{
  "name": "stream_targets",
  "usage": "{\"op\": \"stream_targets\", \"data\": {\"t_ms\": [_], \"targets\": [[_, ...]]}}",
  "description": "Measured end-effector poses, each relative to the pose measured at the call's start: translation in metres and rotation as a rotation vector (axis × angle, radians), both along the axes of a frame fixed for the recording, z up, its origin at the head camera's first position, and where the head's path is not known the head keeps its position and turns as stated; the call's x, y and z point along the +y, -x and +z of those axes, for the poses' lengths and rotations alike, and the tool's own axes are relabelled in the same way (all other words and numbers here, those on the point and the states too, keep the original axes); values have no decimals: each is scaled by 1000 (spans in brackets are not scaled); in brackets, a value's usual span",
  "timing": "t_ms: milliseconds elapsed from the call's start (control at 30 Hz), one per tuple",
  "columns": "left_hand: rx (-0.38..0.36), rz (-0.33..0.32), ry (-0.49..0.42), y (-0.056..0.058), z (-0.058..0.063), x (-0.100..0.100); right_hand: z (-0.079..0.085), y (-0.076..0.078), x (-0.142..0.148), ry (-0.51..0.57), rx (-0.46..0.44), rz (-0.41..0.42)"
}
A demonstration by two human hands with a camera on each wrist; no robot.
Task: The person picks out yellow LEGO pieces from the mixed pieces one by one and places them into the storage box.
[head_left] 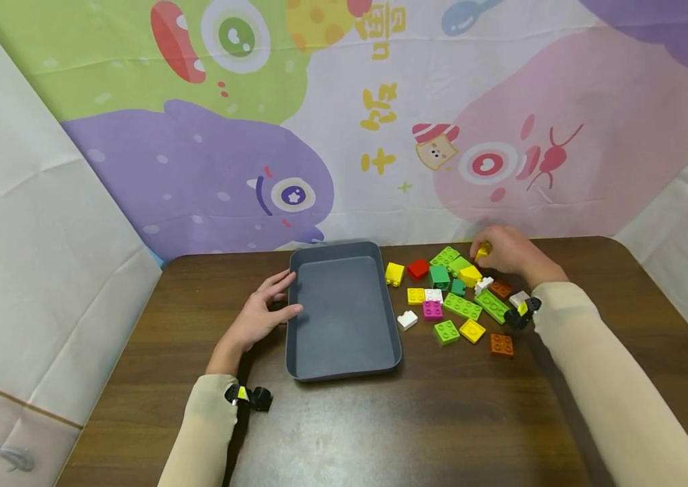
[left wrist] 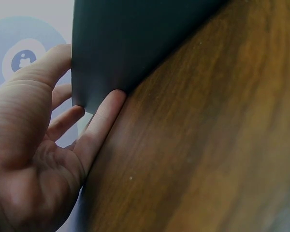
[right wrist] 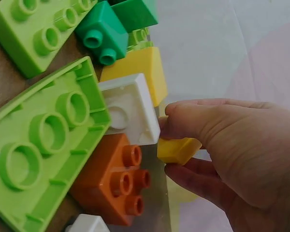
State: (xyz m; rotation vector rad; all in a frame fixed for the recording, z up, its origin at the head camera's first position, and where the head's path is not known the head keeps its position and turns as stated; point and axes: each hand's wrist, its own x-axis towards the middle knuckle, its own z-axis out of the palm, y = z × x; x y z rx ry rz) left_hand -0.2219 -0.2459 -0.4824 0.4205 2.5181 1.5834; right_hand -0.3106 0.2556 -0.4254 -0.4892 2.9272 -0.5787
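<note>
Sleeves: nearest us, the left sleeve (head_left: 197, 433) enters at the lower left of the frame and the right sleeve (head_left: 611, 385) at the lower right, both pale cream.
Surface (head_left: 331, 446): dark brown wood grain, catching a glare at bottom centre.
Tray (head_left: 344, 311): dark grey and shallow, lying flat mid-frame. We take it for light and stiff, likely to slide if nudged, so the rim is a sensible place to steady it.
Left grip (head_left: 261, 314): left of centre, fingers spread and fairly straight against the tray's left side, thumb reaching the rim; we cannot tell how hard it presses.
Brown brick (head_left: 501, 345): studs up, low in the group right of centre.
Loose bricks: right of the tray we see a magenta brick (head_left: 432, 310), a long lime brick (head_left: 463, 306) and a red brick (head_left: 418, 269), among others.
White piece (right wrist: 128, 113): mid-left in the right wrist view, just beside the pinched brick; we cannot tell whether they touch.
Right grip (head_left: 511, 253): right of centre, beyond most of the group, thumb and fingers pinching a small yellow brick (right wrist: 176, 151).
Handling: we judge that yellow brick light, hard, slightly slick and not fragile; opposite flat sides suit a fingertip pinch, though a sloppy hold could let it twist.
Backdrop (head_left: 356, 196): behind everything, printed cloth with cartoon creatures fills the top.
</note>
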Motion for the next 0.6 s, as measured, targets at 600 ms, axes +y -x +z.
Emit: {"op": "stream_targets", "data": {"t_ms": [600], "targets": [[-3,-6,-10,0,1,0,20,6,-4,-23,99,40]]}}
